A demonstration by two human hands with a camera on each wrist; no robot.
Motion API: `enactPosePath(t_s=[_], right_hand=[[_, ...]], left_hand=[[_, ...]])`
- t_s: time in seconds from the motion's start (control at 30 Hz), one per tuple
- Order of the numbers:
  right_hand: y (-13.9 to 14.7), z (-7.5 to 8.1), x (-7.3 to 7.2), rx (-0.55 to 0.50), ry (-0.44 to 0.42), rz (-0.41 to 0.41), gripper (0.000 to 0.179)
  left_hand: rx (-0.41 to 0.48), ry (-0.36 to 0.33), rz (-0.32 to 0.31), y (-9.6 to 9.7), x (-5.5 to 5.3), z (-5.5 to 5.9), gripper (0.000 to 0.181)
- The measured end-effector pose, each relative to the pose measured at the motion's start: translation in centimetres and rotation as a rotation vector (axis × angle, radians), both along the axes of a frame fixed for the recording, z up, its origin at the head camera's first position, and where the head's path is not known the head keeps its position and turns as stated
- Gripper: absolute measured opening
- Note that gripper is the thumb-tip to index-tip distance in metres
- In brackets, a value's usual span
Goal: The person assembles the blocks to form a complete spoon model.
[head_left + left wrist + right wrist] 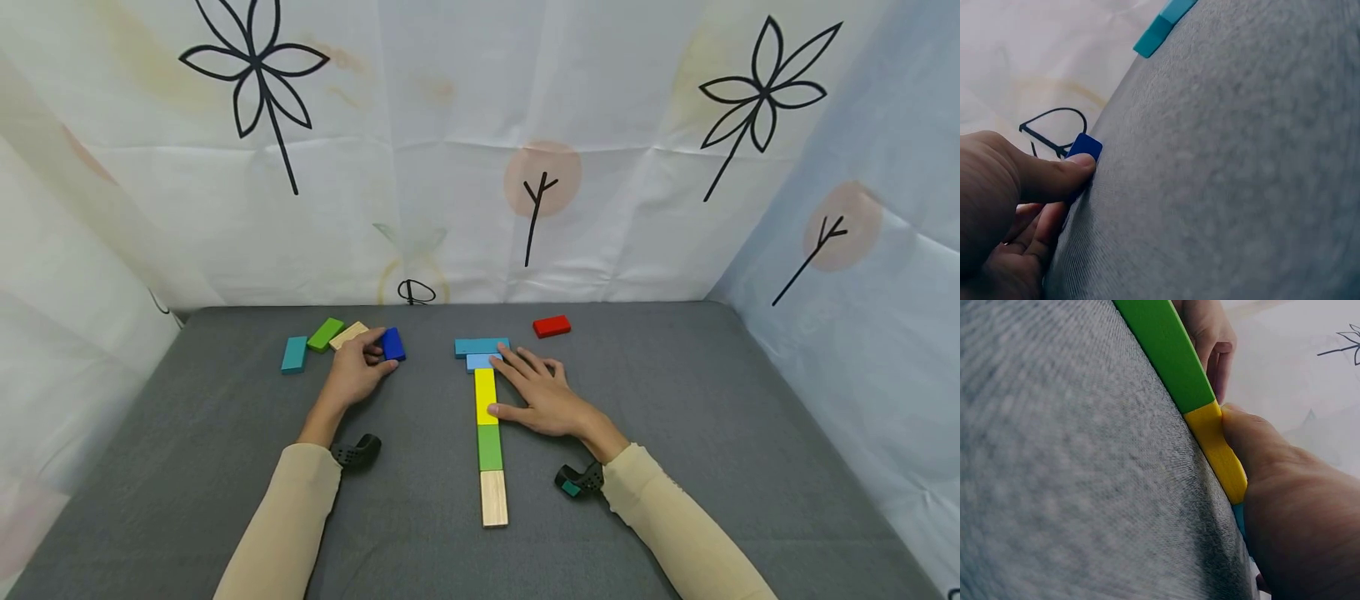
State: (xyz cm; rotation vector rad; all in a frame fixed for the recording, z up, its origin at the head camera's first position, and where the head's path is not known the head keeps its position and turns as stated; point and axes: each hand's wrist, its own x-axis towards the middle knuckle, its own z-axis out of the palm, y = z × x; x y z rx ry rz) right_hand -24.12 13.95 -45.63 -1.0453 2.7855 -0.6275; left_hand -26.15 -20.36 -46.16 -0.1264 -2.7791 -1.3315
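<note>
At the left of the head view, my left hand point(356, 369) pinches a dark blue block point(393, 344) between thumb and fingers. The left wrist view shows the thumb pressed on this blue block point(1087, 147). My right hand point(551, 398) is spread over a row of blocks. Its thumb rests on the yellow block point(485, 397), and its fingertips touch the light blue block point(480, 362) and reach the edge of the teal-blue block point(471, 347). Below the yellow one, a green block point(490, 448) and a plain wood block point(493, 500) continue the line end to end.
A red block point(552, 326) lies behind the right hand. Left of the left hand are a teal block point(294, 355), a green block point(326, 334) and a partly covered wood block point(348, 334). All lie on a grey cloth-covered table point(420, 533), with a patterned curtain point(450, 108) behind.
</note>
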Motion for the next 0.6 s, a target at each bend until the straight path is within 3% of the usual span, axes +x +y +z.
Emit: enactPosePath(t_s=[0.3,0.6], right_hand=[[0.0,0.0,0.0,0.0,0.005,0.002,0.079],[0.0,-0.1,0.0,0.003,0.003,-0.008,0.079]], left_hand=[[0.062,-0.001,-0.03,1.9,-0.6,0.4,0.063],[0.118,-0.033,-0.058,4.6,-3.4,0.8,0.062]])
